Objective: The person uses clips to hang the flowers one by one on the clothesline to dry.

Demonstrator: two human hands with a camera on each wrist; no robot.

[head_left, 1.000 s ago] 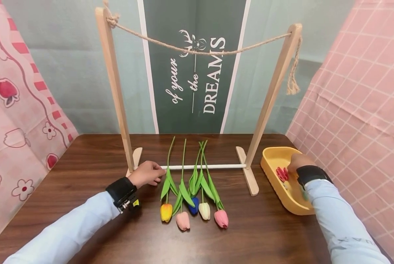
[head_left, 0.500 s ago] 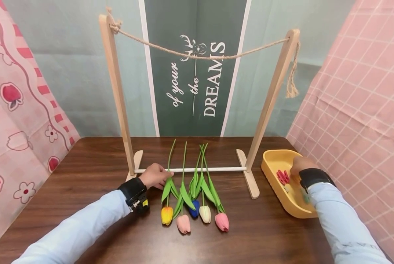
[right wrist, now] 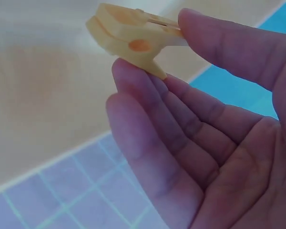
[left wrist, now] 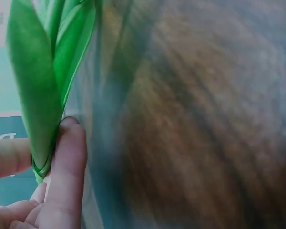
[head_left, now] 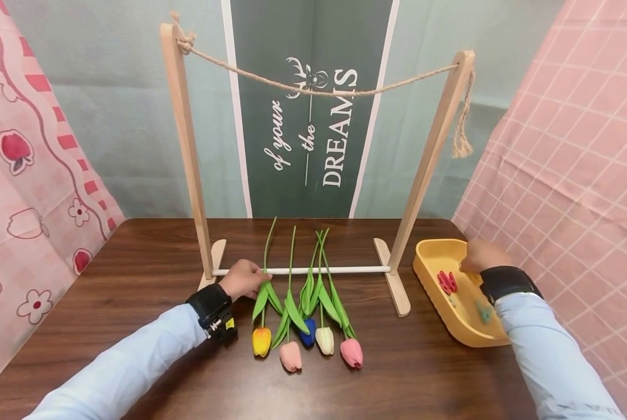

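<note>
Between thumb and finger, my left hand [head_left: 244, 279] pinches the stem of the yellow tulip [head_left: 261, 342], close to where its green leaves [left wrist: 35, 86] begin. To its right lie a peach tulip [head_left: 291, 356], a blue tulip [head_left: 307, 332], a white tulip [head_left: 324, 340] and a pink tulip [head_left: 352, 353], heads toward me. Over the yellow tray [head_left: 424, 274], my right hand [head_left: 486, 256] holds a yellow clothespin [right wrist: 133, 36] between thumb and fingers. Red clothespins [head_left: 447, 282] and a green clothespin [head_left: 484, 313] lie in the tray.
A wooden frame [head_left: 187, 157] stands behind the flowers, with a twine rope [head_left: 313, 92] sagging between its posts. Its white crossbar [head_left: 355, 269] runs low, across the stems. Pink cloth [head_left: 565, 146] hangs at the right and patterned cloth [head_left: 30, 192] at the left.
My left hand has moved right onto the yellow tulip's stem and pinches it; the tulip has shifted slightly left. My right hand has risen a little and moved toward the tray's right rim.
</note>
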